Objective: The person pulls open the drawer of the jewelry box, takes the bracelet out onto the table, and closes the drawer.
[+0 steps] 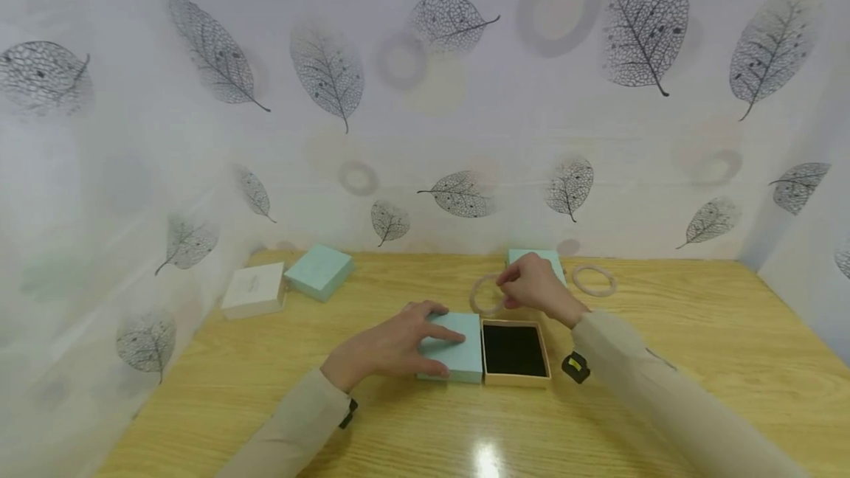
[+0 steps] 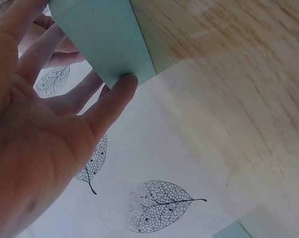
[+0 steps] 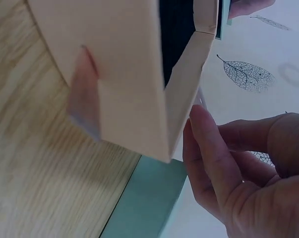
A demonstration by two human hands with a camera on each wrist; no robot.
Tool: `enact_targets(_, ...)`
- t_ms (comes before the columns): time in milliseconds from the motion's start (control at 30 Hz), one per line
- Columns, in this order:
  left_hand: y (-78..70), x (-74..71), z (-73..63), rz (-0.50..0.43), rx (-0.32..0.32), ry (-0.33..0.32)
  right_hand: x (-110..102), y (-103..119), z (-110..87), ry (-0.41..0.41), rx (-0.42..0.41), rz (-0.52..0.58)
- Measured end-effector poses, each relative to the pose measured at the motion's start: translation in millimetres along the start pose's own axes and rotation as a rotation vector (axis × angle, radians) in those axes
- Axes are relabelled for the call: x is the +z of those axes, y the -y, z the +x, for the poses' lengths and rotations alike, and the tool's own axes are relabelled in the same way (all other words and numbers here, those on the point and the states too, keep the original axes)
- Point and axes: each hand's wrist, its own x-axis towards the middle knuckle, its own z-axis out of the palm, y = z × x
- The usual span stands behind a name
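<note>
Left hand (image 1: 405, 338) is on the light blue box (image 1: 467, 349), front and centre on the worktop (image 1: 697, 330). Its grip is wide: fingers spread over the top, thumb against the near side, holding the box. Left wrist view shows the thumb tip pressed on the box wall.

Right hand (image 1: 534, 288) has a narrow grip, thumb and fingers pinching a pale ring (image 1: 472, 297) by its right side. Ring stands roughly face-on, just behind the open tray (image 1: 544, 349); can't tell if its lower edge touches the worktop. In the right wrist view, the ring is mostly hidden by tray and fingers.

Tray is beige with a black lining (image 1: 514, 350), right up against the light blue box's right side. Can't tell if any of it sits inside. Right wrist view has a small translucent tab (image 3: 85, 94) sticking out of the tray's outer wall.

Second ring (image 1: 595, 293) lies flat on the worktop, right of the right hand. Back blue box (image 1: 553, 265) is behind that hand, partly covered. Far left: white box (image 1: 254, 288) with a teal box (image 1: 320, 271) just beside it. Leaf-print backdrop (image 1: 425, 116) behind everything.
</note>
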Motion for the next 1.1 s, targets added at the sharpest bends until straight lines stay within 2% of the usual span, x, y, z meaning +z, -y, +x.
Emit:
enact_targets(167, 1.1, 0.7, -0.2, 0.005, 0.001, -0.004, 3.1, 5.1, 9.0, -0.012, -0.008, -0.057)
enact_targets(467, 1.8, 1.3, 0.1, 0.001, -0.003, -0.001, 1.9, 13.8, 18.5, -0.008, -0.057, -0.233)
enact_targets(700, 1.1, 1.8, 0.2, 0.003, -0.005, 0.005, 7.7, 12.8, 29.2, 0.005, -0.050, -0.279)
enact_targets(900, 0.4, 1.8, 0.4, 0.006, -0.004, 0.006, 17.3, 13.4, 34.0, 0.040, -0.027, -0.372)
enact_targets(1100, 0.5, 1.3, 0.1, 0.005, 0.004, 0.004, 23.2, 14.1, 36.2, 0.059, -0.050, -0.410)
